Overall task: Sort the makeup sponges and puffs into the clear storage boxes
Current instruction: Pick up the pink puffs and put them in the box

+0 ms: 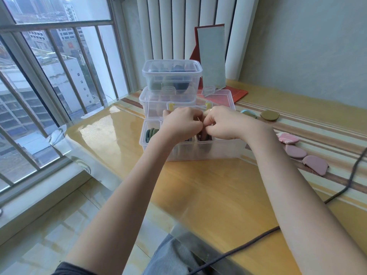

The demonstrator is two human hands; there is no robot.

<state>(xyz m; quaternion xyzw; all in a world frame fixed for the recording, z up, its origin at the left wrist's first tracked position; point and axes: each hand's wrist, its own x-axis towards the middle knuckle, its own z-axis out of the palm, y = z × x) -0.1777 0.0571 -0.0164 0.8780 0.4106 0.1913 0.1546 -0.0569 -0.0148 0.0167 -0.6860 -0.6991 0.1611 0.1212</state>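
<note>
Your left hand [179,124]: fingers curled over the divided clear box [206,150]; what they grip, you cannot tell.
Your right hand [222,124]: curled likewise, touching the left.
Green puffs [151,133]: left compartment, beside your left hand.
Pink puffs [303,154]: on the table, well right.

Pink puffs [296,151]; olive puff [269,115]; clear boxes [206,150]; red mirror stand [222,95].

Bare forearms, dark short sleeve [73,269] at left arm, grey-blue trousers [174,257].
</note>
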